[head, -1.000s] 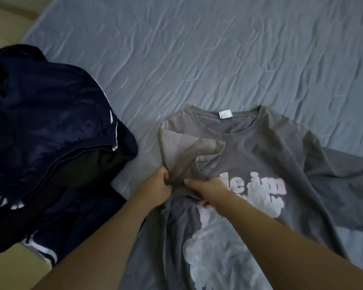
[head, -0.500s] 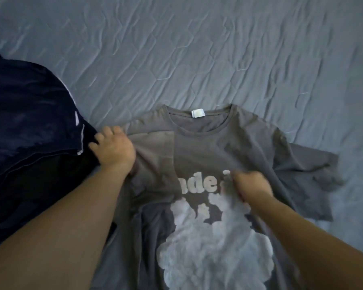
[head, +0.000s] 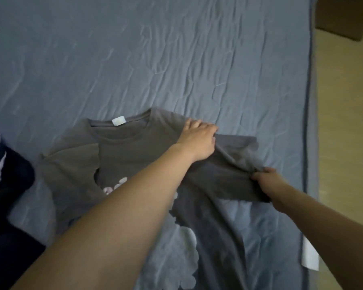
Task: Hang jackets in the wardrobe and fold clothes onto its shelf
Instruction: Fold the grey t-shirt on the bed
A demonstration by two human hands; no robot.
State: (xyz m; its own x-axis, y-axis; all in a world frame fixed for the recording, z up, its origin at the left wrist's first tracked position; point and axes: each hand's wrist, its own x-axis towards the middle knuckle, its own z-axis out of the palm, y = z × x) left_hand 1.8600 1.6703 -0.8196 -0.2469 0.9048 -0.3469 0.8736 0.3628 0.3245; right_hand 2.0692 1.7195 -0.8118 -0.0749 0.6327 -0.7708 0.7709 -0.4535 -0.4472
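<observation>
The grey short-sleeved cotton T-shirt with a pale printed graphic on its chest lies front-up on the wrinkled blue-grey bed sheet, collar away from me, hem cut off by the bottom edge of the view.

My left hand reaches across the shirt body and sits at the right shoulder seam. Its fingers curl down into the cloth there; whether they pinch the fabric or only press it I cannot tell, as the fingertips are hidden under the knuckles.

My right hand pinches the end of the right sleeve between thumb and curled fingers. The sleeve is drawn taut in a ridge running from one hand to the other.

The opposite sleeve is folded inward over the chest, covering part of the print.

Labels: a small white neck tag sits inside the collar; no writing readable on it. The chest print shows pale rounded shapes, mostly covered by my left forearm and the folded sleeve; no letters legible.

At the left edge, a dark navy jacket with white stripes is largely cropped. A white scrap pokes out at the mattress's right edge, unidentifiable. Beyond it, tan wooden floor.
</observation>
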